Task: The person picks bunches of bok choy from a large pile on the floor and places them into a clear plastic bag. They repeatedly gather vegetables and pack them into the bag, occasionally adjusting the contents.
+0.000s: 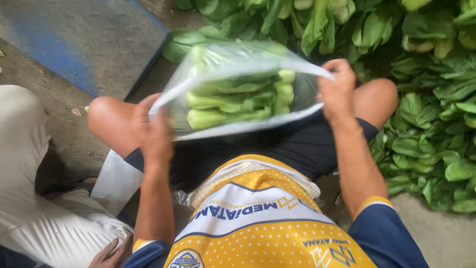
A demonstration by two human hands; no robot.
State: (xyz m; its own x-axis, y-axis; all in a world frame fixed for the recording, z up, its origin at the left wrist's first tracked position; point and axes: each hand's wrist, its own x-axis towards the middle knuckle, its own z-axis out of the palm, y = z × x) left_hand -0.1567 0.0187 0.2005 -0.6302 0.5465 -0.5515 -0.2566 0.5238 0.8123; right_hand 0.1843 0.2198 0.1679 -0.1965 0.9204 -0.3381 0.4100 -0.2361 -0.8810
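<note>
The yellow shirt (258,218) sits below 2 hands: left hand (153,134) and right hand (337,92) pinch the plastic bag (233,59) rims; a loose pinch could spill the greens (238,101).

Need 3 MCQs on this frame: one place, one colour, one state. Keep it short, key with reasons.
1. Where does the pile of loose leafy greens lie?
A. on the person's right and ahead
B. on the blue board
C. on the white cloth at the left

2. What colour are the vegetables in the clear plastic bag?
A. red
B. green
C. orange

3. How is the bag held?
A. by one hand only
B. lying on the floor, untouched
C. by both hands, mouth pulled open

Key:
1 A: the greens fill the top and right of the view, beside the person's right knee; the blue board at the upper left bears none.
2 B: pale green stalks and darker green leaves show through the plastic.
3 C: the left hand grips one edge and the right hand the other, with the mouth spread between them above the lap.
</note>
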